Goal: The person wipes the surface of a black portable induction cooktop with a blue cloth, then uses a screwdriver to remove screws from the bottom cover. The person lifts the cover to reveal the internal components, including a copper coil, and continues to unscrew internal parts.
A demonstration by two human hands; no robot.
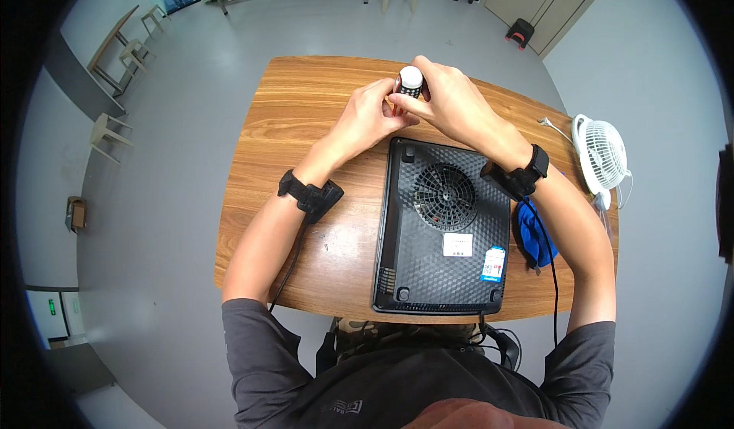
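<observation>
1. Grey floor (172,199) all round; stool (111,134) at approx 9, door (535,8) at 1.
2. Wood-grain worktop (283,123) under everything; clock centred on it.
3. White-capped container (410,78) at 12, near far edge, cap end toward 12, dark patterned body below cap, mostly hidden b/w both hands.
4. L hand (367,119): fingers bent, gripping container's 9 side.
5. R hand (459,104): wrapped round its 3 side, thumb across front.
6. Black flat appliance (413,253), centre to 5, w/ round vent grille (444,196) & white label (457,245) facing up.
7. Blue cloth item (535,234) at approx 4, just beside appliance.
8. White fan (600,154) b/w 2 & 3, at edge.
</observation>
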